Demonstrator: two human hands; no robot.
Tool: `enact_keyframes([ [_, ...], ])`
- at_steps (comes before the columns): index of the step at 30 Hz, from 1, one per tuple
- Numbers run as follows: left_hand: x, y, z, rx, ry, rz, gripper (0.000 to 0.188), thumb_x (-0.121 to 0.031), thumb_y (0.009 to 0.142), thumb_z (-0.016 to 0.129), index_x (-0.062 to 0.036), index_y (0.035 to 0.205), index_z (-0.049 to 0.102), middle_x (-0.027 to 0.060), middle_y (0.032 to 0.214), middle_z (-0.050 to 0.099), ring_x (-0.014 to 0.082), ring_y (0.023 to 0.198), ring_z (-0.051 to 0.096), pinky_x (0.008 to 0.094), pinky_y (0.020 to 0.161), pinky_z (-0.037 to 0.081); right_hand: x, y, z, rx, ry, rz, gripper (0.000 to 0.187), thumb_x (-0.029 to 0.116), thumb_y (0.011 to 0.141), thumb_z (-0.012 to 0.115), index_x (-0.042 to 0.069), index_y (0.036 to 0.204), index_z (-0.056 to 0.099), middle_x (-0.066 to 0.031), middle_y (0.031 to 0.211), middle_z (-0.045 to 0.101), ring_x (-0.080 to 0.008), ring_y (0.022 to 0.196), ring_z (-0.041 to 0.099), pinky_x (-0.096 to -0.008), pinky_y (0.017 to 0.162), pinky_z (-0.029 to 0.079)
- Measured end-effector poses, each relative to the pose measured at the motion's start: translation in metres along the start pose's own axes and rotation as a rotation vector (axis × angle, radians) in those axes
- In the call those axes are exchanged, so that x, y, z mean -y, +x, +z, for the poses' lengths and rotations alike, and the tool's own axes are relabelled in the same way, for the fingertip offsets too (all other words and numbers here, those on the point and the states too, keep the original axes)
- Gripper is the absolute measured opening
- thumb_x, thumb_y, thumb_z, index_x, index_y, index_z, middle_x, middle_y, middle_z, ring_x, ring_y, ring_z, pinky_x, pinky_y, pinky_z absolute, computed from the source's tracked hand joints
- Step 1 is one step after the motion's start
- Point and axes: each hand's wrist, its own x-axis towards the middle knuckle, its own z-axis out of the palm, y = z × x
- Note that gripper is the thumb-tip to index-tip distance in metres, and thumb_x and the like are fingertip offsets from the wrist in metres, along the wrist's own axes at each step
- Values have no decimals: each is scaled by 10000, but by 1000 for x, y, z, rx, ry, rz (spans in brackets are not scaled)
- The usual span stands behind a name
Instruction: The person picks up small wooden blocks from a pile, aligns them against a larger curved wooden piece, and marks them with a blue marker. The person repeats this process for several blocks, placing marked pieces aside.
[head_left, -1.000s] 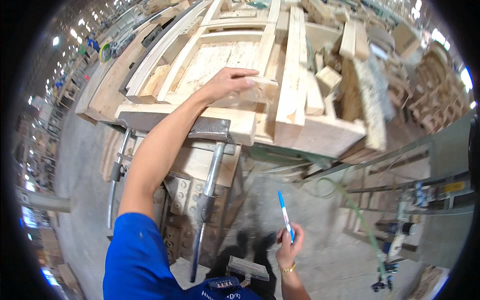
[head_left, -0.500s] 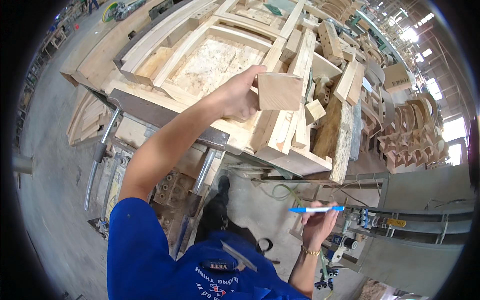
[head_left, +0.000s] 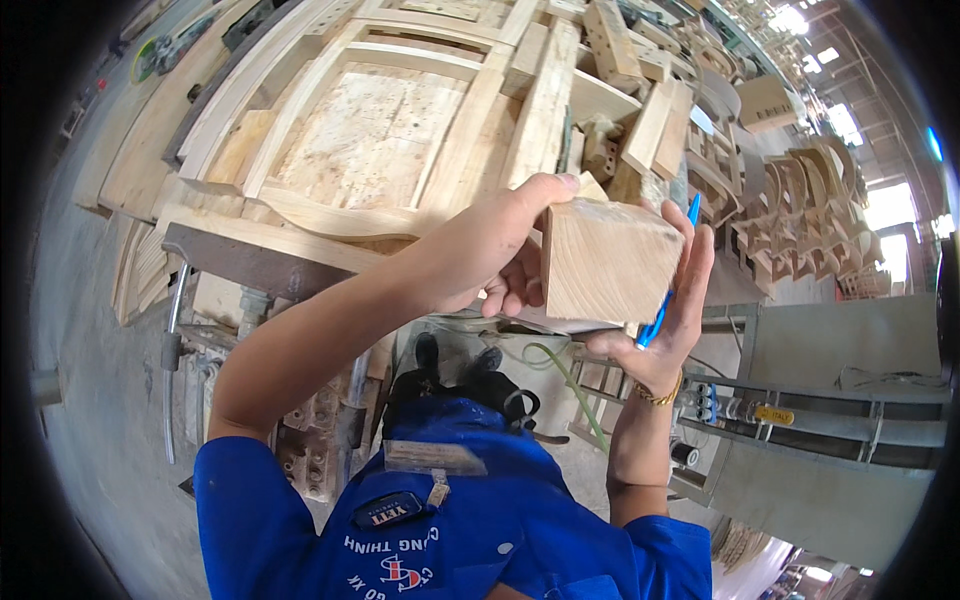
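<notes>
A square-ended wooden block (head_left: pixel 612 262) is held up close, its grained end face toward me. My left hand (head_left: pixel 500 245) grips its left side, thumb along the top corner and fingers curled below. At the block's right side is my right hand (head_left: pixel 680 310), its fingers reaching up along that face and its thumb near the lower corner. A blue marker pen (head_left: pixel 652 332) stands aslant in that hand, partly hidden behind the block. How firmly the right fingers touch the block is hard to make out.
Beyond my hands, assembled wooden frames (head_left: pixel 275 215) and loose wood pieces (head_left: pixel 655 130) cover the bench. Curved wooden parts (head_left: pixel 825 215) are stacked at the right. A grey machine cabinet (head_left: pixel 850 335) with hoses stands right of me. A metal clamp bar (head_left: pixel 245 262) runs along the bench's front.
My right hand has risen from the lower right to the block's side, and the pen has turned from level to steep. The block has come nearer, lower and rightward in my left hand.
</notes>
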Motion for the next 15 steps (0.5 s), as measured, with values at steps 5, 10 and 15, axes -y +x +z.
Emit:
enact_keyframes([
  [5, -18, 6, 30, 19, 126, -71, 674, -546, 908, 321, 42, 729, 595, 111, 549, 534, 126, 392, 473, 231, 312, 330, 2, 1, -36, 52, -196, -95, 1033, 372, 669, 841, -48, 1422, 271, -239, 1305, 472, -407, 1161, 529, -516, 974, 432],
  [10, -34, 21, 55, 22, 214, -115, 678, -560, 902, 319, 30, 706, 589, 101, 545, 529, 120, 395, 475, 233, 325, 324, 5, 0, -54, -78, -172, -150, 923, 291, 681, 832, -53, 1379, 337, -245, 1248, 503, -422, 1093, 572, -507, 941, 461],
  [15, -34, 39, 66, 106, 252, -79, 689, -583, 899, 301, 7, 674, 576, 70, 530, 518, 100, 396, 471, 214, 347, 332, 10, 4, -76, -81, -324, -182, 846, 263, 714, 800, -62, 1359, 359, -245, 1233, 511, -421, 1055, 594, -486, 894, 498],
])
